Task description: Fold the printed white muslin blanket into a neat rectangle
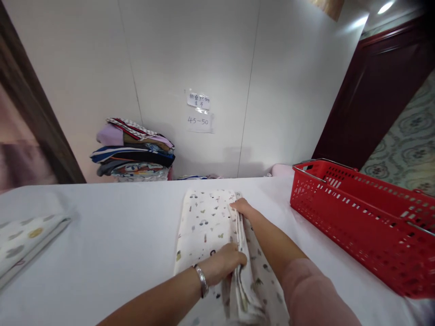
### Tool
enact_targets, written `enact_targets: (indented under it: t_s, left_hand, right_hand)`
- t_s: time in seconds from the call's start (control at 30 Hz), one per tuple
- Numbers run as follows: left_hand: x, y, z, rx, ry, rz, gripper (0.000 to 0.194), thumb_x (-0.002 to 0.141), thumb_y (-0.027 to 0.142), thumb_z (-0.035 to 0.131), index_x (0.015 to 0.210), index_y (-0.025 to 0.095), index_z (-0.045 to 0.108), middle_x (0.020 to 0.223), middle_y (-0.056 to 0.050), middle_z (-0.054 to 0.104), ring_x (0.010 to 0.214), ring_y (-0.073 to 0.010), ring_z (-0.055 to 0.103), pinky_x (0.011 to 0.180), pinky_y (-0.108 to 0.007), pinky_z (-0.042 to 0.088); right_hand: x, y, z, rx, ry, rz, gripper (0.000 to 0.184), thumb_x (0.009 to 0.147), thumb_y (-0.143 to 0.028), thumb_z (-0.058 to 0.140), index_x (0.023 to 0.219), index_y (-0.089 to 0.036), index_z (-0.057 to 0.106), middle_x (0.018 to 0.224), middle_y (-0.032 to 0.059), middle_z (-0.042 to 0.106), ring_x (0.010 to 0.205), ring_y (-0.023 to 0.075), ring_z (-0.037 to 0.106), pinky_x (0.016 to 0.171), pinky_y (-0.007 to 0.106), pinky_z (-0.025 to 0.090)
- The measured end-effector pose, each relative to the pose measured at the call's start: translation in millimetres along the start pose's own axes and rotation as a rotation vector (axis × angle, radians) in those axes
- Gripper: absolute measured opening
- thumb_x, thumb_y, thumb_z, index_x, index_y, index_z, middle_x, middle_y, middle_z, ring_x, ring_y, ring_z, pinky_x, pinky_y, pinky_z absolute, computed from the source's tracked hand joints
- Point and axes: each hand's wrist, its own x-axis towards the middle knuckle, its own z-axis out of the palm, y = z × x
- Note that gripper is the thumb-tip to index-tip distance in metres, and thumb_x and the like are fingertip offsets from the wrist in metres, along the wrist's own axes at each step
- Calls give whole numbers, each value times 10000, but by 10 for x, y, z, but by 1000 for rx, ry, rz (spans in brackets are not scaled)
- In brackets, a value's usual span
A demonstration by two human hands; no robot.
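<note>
A white cloth with small printed figures lies lengthwise on the white table, folded into a long strip. My left hand, a silver bracelet on its wrist, pinches the cloth's folded edge near me. My right hand reaches further along the same edge, fingers closed on the fold near the cloth's far end. Both hands hold the layered right edge of the strip.
A red plastic basket with metal handles stands on the table to the right. A folded patterned cloth lies at the left edge. Behind the table a stack of folded fabrics leans by the white wall, which carries paper notes.
</note>
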Motion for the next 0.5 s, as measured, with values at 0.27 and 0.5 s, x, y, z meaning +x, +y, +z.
enact_targets:
  t_s: [0.27, 0.5]
  left_hand:
    - [355, 162, 414, 131, -53, 46, 69, 532, 151, 523, 595, 166, 500, 444, 38, 417, 398, -119, 394, 371, -238, 267]
    - [550, -49, 555, 35, -67, 23, 158, 570, 203, 614, 690, 159, 522, 514, 12, 495, 478, -160, 494, 409, -261, 379]
  right_hand:
    - [189, 249, -332, -92, 80, 28, 256, 874, -360, 535, 966, -127, 585, 923, 23, 598, 776, 140, 588, 673, 293, 504]
    - [162, 341, -347, -40, 86, 26, 153, 726, -241, 663, 741, -124, 564, 669, 4, 580, 614, 116, 533, 517, 202, 380]
